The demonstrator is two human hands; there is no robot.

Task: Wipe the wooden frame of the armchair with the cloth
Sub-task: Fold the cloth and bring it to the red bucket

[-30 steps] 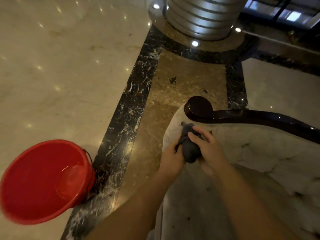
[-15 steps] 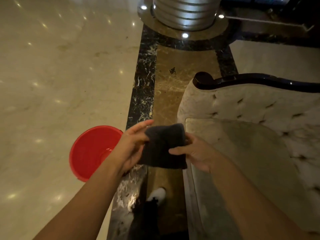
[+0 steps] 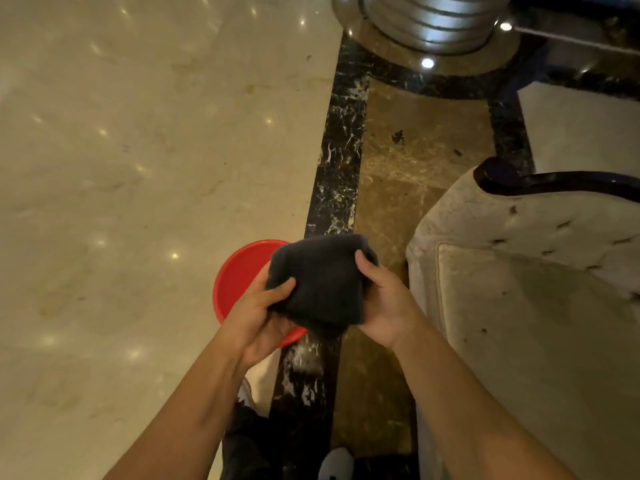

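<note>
A folded dark grey cloth (image 3: 322,282) is held in front of me, above the floor and left of the armchair. My left hand (image 3: 258,313) grips its left edge with the thumb on top. My right hand (image 3: 382,303) holds its right edge. The armchair (image 3: 519,289) has cream tufted upholstery and fills the right side. Its dark glossy wooden frame (image 3: 540,183) runs along the top of the backrest, ending in a rounded knob at the left. Both hands are well clear of the frame, lower and to its left.
A red bucket (image 3: 239,275) sits on the floor under my left hand, partly hidden by it. A ribbed metal column base (image 3: 433,22) stands at the top. The polished marble floor (image 3: 138,168) stretches left. My white shoe (image 3: 336,462) shows at the bottom.
The cloth went from bunched near the chair's frame knob to spread between both hands, away from the chair. My view pulled back and left; the hands now hold it over the bucket's edge.
</note>
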